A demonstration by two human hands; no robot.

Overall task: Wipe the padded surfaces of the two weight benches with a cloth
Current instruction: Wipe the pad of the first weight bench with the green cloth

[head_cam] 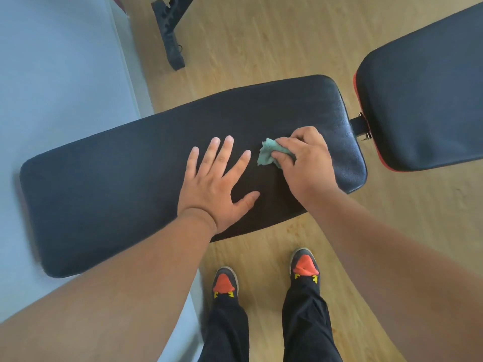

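On the long black padded bench (pixel 130 184) before me, my left hand (pixel 217 189) lies flat, fingers spread, grip wide open and holding nothing. My right hand (pixel 305 163) has its grip closed around a crumpled teal cloth (pixel 269 152), pressed to the pad near the right end. Second black red-edged padded bench (pixel 423 100) stands just beside, upper right, over the wooden floor (pixel 261 35).

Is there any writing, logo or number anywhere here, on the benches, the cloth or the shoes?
None can be read.
Long bench pad: plain black, no label.
Second pad: plain black, red edge, no text.
Cloth in the right hand: no print.
Shoes: yellow marks, too small to read.
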